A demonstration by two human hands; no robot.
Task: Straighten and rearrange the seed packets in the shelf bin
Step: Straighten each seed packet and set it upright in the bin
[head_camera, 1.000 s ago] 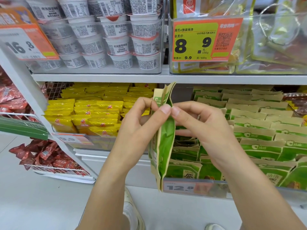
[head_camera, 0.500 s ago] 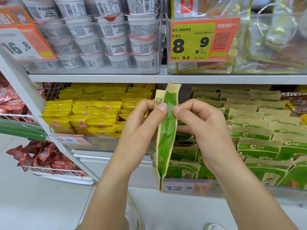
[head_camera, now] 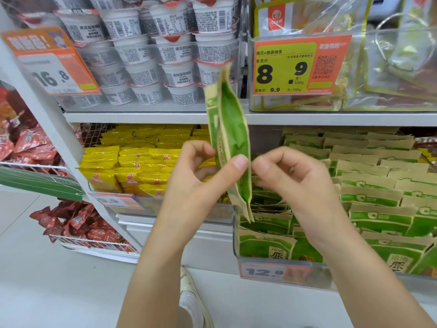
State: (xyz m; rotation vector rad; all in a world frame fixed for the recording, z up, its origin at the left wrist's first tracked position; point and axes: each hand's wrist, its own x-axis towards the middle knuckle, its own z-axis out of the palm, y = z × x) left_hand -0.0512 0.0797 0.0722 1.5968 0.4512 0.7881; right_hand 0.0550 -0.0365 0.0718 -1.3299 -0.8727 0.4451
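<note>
White cups [head_camera: 151, 60] above; yellow packets [head_camera: 142, 166]; red bags [head_camera: 80, 223] left.

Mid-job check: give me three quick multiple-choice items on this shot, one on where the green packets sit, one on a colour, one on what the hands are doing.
1. The green seed packets in the shelf bin lie where from the yellow packets?
A right
B left
C shelf above

2. The "8.9" price tag is mainly:
A blue
B orange and green
C white

3. The lifted packets are:
A lying in the bin
B pinched by the left hand, right hand alongside
C on the floor

Answers: A, green fills the right bin; B, its panels show it; B, left thumb presses them.
</note>
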